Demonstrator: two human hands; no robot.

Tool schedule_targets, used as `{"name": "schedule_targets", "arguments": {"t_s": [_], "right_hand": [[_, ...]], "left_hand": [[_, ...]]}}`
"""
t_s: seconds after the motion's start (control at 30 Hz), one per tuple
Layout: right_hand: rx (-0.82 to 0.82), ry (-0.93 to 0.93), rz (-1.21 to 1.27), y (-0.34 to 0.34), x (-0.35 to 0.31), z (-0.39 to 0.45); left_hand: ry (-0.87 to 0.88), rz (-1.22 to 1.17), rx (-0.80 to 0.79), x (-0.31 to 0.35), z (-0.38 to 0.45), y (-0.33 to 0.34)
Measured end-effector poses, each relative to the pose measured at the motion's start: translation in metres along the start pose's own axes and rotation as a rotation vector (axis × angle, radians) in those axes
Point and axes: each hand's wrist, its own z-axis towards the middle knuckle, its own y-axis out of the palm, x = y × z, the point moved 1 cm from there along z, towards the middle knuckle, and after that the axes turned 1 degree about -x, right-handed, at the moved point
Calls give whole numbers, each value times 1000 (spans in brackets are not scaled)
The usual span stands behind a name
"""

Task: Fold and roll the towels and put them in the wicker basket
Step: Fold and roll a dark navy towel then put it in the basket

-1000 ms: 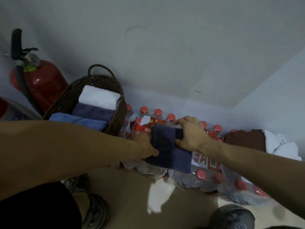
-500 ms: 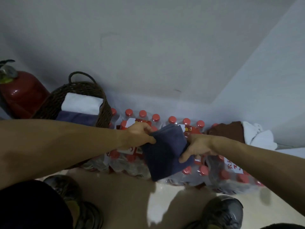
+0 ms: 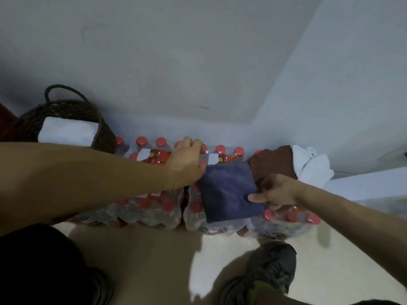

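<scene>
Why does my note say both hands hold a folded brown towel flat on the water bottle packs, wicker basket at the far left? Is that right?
Not quite. The head view shows the towel under the left hand and right hand is a navy towel. The brown towel lies behind it. The wicker basket part is correct.

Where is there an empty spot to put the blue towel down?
The pale floor is bare between the bottle packs and the shoes. The pack tops are crowded: the left hand, right hand, blue towel, brown towel. The wicker basket already holds a white towel.
</scene>
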Motion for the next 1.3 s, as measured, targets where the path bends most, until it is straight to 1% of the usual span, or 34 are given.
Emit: {"name": "schedule_targets", "arguments": {"t_s": [0.03, 0.07, 0.1, 0.13, 0.17, 0.2, 0.23, 0.27, 0.3, 0.37, 0.47, 0.5, 0.53, 0.6, 0.63, 0.7, 0.8, 0.83, 0.9, 0.93, 1.0, 1.1, 1.13, 1.17, 1.23, 1.3], "right_hand": [[118, -80, -130, -1, 0, 3], [243, -171, -207, -1, 0, 4], [345, -272, -228, 0, -2, 3], [402, -383, -222, 4, -2, 3], [395, -497, -224, 9, -1, 2], [337, -593, -256, 15, 0, 3], [265, -654, -308, 23, 3, 3], [205, -677, -375, 30, 7, 5], [177, -675, -444, 36, 11, 6], [202, -678, -544, 42, 18, 10], [271, -710, -666, 45, 21, 12], [287, -715, -703, 45, 21, 12], [295, -715, -723, 46, 20, 13], [292, -704, -682, 45, 18, 14], [282, -698, -643, 44, 17, 15], [260, -688, -555, 38, 11, 14], [245, -639, -336, 28, 4, 16], [197, -580, -215, 25, 3, 17], [13, -445, 82, 22, 3, 19], [-53, -386, 204, 23, 4, 21], [-84, -306, 345, 26, 7, 25], [-48, -269, 472, 31, 6, 29], [-29, -271, 465, 32, 4, 29], [-1, -282, 405, 32, 0, 30], [70, -300, 225, 34, -8, 32], [157, -291, 60, 36, -15, 35]], "left_hand": [[157, -9, 55, 5, -4, 2], [305, -32, 79, 11, -9, 5], [420, -62, 65, 16, -15, 9], [494, -88, 13, 21, -21, 15], [539, -103, -63, 23, -28, 24], [558, -100, -143, 23, -34, 32], [557, -59, -208, 23, -38, 40], [557, 37, -243, 21, -42, 47], [583, 164, -243, 19, -44, 52], [663, 361, -206, 18, -50, 58], [681, 411, -185, 20, -54, 64], [673, 376, -209, 23, -50, 62], [659, 292, -257, 26, -45, 57], [589, 86, -386, 29, -31, 42], [539, 35, -413, 29, -24, 34], [445, 7, -425, 24, -14, 22], [278, -39, -533, 15, -7, 14], [218, -68, -561, 11, -5, 14], [73, -191, -602, 1, -6, 15], [0, -265, -613, -4, -7, 17], [-94, -340, -587, -10, -10, 20], [-109, -249, -487, -10, -8, 17], [-102, -205, -488, -8, -8, 15], [-97, -155, -502, -6, -6, 13], [-116, -51, -522, -1, -4, 13], [-161, 35, -499, 4, -2, 15]]}}
